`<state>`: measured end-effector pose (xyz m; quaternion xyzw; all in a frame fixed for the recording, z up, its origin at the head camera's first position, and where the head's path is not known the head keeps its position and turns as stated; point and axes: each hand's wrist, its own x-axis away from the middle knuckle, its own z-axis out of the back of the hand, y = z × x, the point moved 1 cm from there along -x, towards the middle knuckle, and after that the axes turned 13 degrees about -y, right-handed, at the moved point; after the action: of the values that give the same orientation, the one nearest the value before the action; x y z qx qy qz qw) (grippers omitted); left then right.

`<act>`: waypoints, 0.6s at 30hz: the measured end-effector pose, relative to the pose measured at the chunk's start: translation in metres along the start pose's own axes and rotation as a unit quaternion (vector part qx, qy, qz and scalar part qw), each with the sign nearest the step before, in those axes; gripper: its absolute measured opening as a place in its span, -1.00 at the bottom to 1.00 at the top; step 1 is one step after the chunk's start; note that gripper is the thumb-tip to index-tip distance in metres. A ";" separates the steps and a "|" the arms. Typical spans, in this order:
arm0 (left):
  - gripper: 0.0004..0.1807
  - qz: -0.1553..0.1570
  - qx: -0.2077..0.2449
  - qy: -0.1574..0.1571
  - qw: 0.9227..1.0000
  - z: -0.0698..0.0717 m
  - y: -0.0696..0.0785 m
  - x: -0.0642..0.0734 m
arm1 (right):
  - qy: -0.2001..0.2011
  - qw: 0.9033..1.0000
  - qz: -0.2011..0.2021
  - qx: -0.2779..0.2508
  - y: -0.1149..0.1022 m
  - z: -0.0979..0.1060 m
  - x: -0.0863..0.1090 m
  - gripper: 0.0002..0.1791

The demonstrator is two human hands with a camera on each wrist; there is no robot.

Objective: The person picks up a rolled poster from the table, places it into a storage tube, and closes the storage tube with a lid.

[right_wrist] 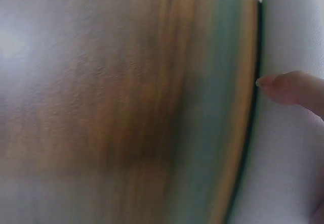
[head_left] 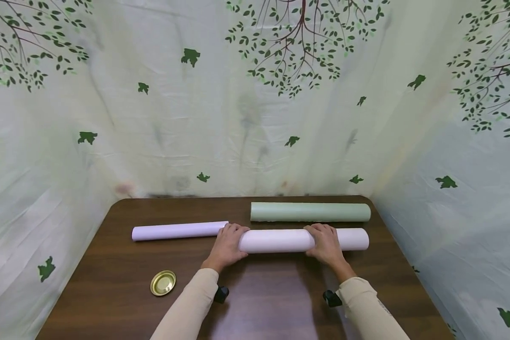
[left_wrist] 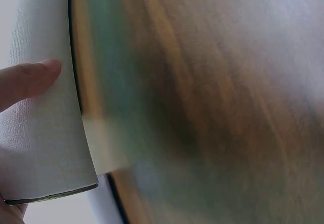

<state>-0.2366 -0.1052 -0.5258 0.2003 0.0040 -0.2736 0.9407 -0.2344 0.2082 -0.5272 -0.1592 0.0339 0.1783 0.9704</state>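
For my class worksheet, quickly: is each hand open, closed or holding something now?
Left hand: holding the thick white roll near its left end.
Right hand: holding the same roll, right of its middle.

From above, the head view looks forward and down across the brown wood-grain table (head_left: 127, 269) to the pale leaf-printed cloth wall (head_left: 225, 118). Both wrist views look from close by at the thick white cylindrical roll (head_left: 278, 241), the left along its left edge, the right along its right. All three share roll and table.
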 end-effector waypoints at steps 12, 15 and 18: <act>-0.28 0.021 0.050 -0.014 0.998 -0.022 0.000 0.000 | -0.010 1.000 -0.012 -0.009 0.015 -0.015 0.006 -0.21; -0.28 0.019 0.056 -0.010 0.998 -0.025 0.000 0.001 | -0.014 1.000 -0.016 -0.020 0.015 -0.015 0.008 -0.21; -0.27 0.013 0.056 -0.004 0.998 -0.027 0.000 0.001 | -0.022 0.999 -0.021 -0.024 0.015 -0.016 0.009 -0.21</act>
<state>-0.2333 -0.0956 -0.5508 0.2518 -0.0179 -0.2618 0.9315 -0.2313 0.2196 -0.5478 -0.1793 0.0048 0.1622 0.9703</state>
